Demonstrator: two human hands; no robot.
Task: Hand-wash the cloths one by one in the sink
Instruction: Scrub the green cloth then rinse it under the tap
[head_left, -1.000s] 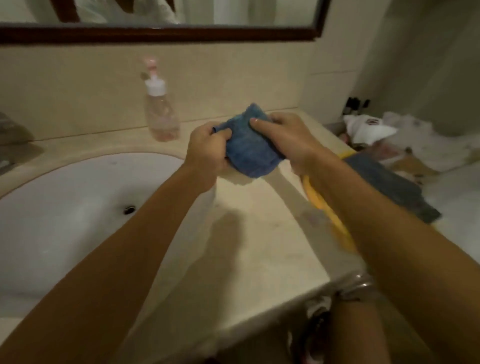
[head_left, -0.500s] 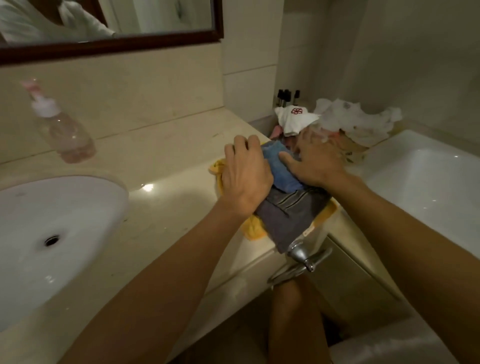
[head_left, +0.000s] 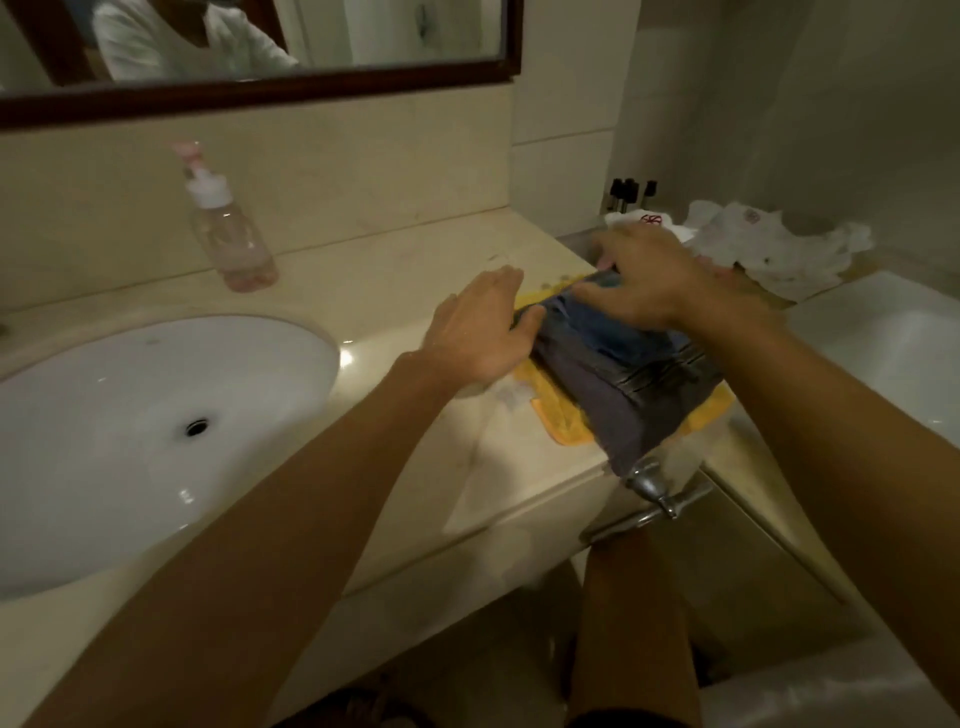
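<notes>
A stack of folded cloths lies at the right end of the counter: a blue cloth (head_left: 628, 340) on top, a dark grey striped cloth (head_left: 608, 400) under it, and a yellow cloth (head_left: 558, 415) at the bottom. My right hand (head_left: 654, 283) lies spread on the blue cloth and presses it down. My left hand (head_left: 480, 332) rests with straight fingers against the stack's left edge, its thumb touching the cloth. The white oval sink (head_left: 130, 415) sits to the left with nothing in it.
A pink pump soap bottle (head_left: 228, 239) stands behind the sink by the wall. Crumpled white cloths (head_left: 769, 249) and small dark bottles (head_left: 631, 192) lie beyond the stack. A white bathtub (head_left: 893, 353) is at the right. A chrome towel ring (head_left: 654, 488) juts below the counter edge.
A second ago both hands held the folded blue cloth in the air. It now lies on the stack, with the right hand flat on it and the left hand slid to its left edge.
</notes>
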